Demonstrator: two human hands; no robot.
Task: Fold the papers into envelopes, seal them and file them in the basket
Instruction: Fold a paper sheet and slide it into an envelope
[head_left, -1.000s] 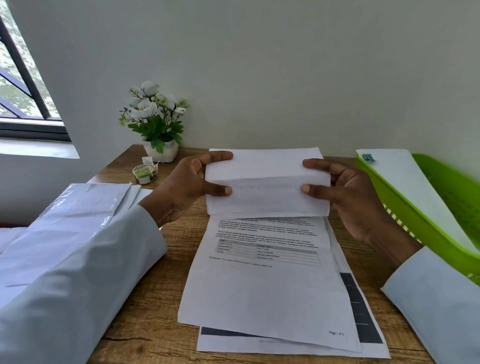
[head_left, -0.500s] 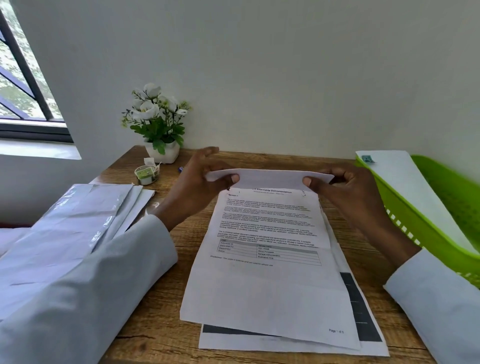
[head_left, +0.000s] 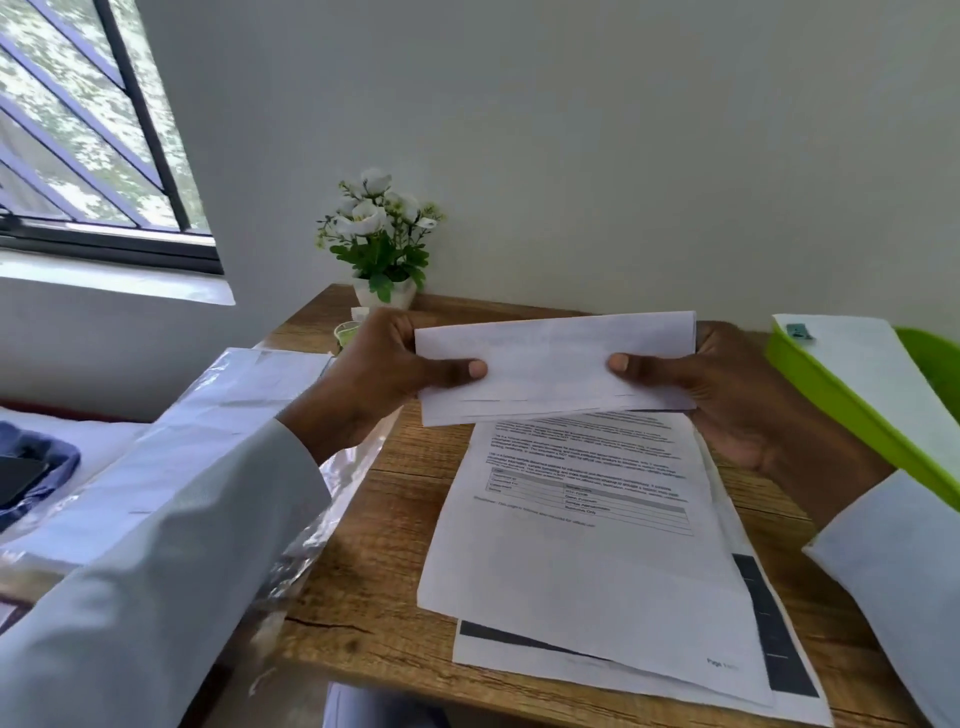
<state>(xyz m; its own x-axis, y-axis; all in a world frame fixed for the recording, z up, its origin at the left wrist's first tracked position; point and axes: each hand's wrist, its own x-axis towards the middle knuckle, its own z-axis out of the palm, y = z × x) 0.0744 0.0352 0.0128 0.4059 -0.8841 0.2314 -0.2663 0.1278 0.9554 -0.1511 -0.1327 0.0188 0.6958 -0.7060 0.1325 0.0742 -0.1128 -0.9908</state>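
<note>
A folded white paper (head_left: 550, 364) is held up above the wooden desk, its flat side facing me. My left hand (head_left: 384, 374) pinches its left end, thumb on the front. My right hand (head_left: 727, 384) pinches its right end the same way. Below it lies a stack of printed sheets (head_left: 587, 551) on the desk. A green basket (head_left: 852, 410) stands at the right, with a white envelope (head_left: 883, 384) lying in it. Clear plastic envelopes (head_left: 208, 415) lie at the left, partly under my left sleeve.
A small potted plant (head_left: 384, 244) with white flowers stands at the back of the desk (head_left: 384, 519) against the wall. A small round cup (head_left: 347, 330) sits beside it, half hidden by my left hand. A window (head_left: 88, 130) is at the far left.
The folded paper was tipped flat and edge-on half a second ago; now both hands hold it raised again, face toward me. The camera view has shifted to the left.
</note>
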